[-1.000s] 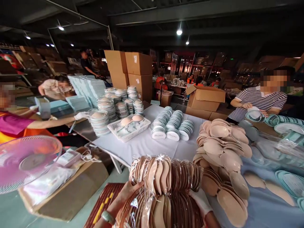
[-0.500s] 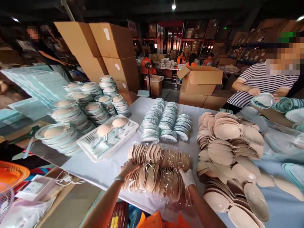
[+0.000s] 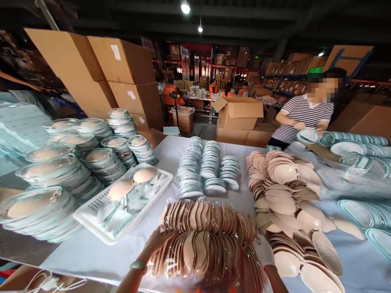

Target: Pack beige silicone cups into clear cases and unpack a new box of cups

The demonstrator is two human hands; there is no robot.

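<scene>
A clear plastic bag of beige bra cups (image 3: pixel 195 252), nested in two long rows, lies at the near edge of the table. My left hand (image 3: pixel 160 241) grips its left end, with a band around the wrist. At the right end is my right hand (image 3: pixel 263 249) in a white glove, holding the bag's side; its fingers are partly hidden. Just beyond the bag stand rows of round pale-green cases (image 3: pixel 201 171). To the right rise loose stacks of beige bra cups (image 3: pixel 284 195), close to my right hand.
A white basket (image 3: pixel 91 228) holds two cups and small packets. Tall stacks of filled cases (image 3: pixel 49 175) stand on the left. Cardboard boxes (image 3: pixel 131 77) tower behind them. Across the table, a person in a striped shirt (image 3: pixel 304 112) handles cases.
The view has turned right and come closer to the table. Both hands remain at the bag's two ends, and the bag appears larger and nearer.
</scene>
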